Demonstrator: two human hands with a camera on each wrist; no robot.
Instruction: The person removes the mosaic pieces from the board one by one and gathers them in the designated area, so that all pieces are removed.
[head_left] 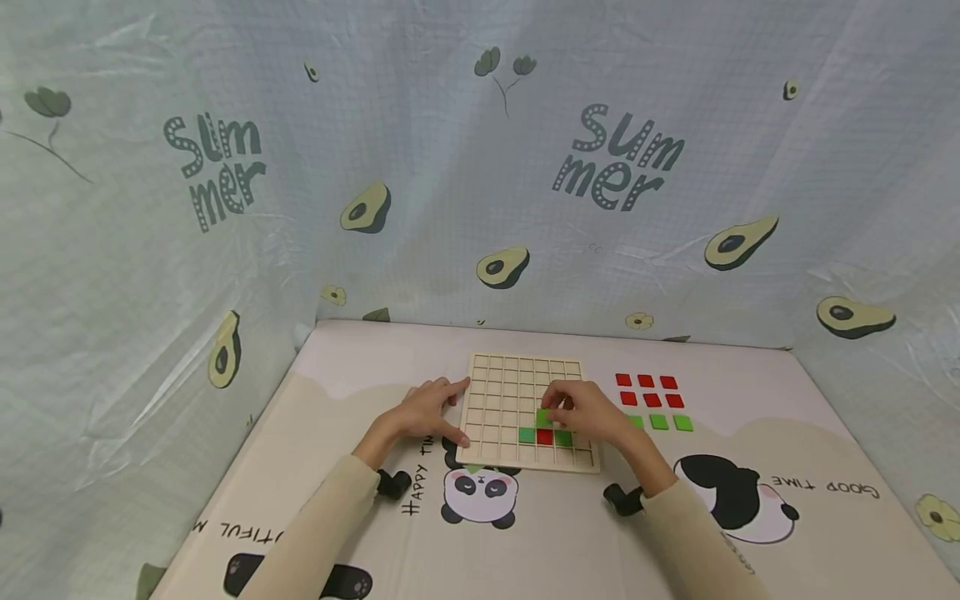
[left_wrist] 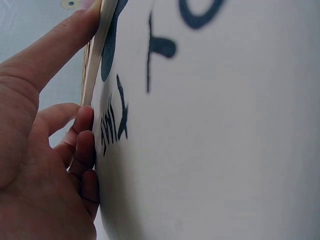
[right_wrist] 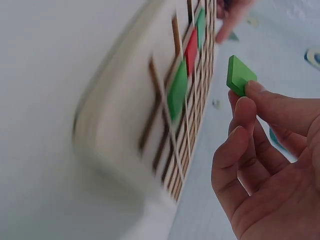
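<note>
A pale wooden grid board (head_left: 487, 402) lies on the table. My left hand (head_left: 427, 408) rests at its left side, thumb and forefinger spread apart and touching the edge; the other fingers bend loosely in the left wrist view. Between thumb and fingertips, my right hand (head_left: 590, 412) pinches a square green tile (right_wrist: 240, 75), which the right wrist view shows held clear of the board. Low on the grid, a teal-green tile (head_left: 527, 435), a red tile (head_left: 544, 437) and a green tile (head_left: 563, 438) sit side by side.
Right of the board, several red tiles (head_left: 646, 381) lie in two rows, with green tiles (head_left: 658, 422) below them, one partly hidden by the right hand. A panda-print cloth (head_left: 570, 533) covers the table. Patterned sheeting (head_left: 427, 150) hangs behind and at both sides.
</note>
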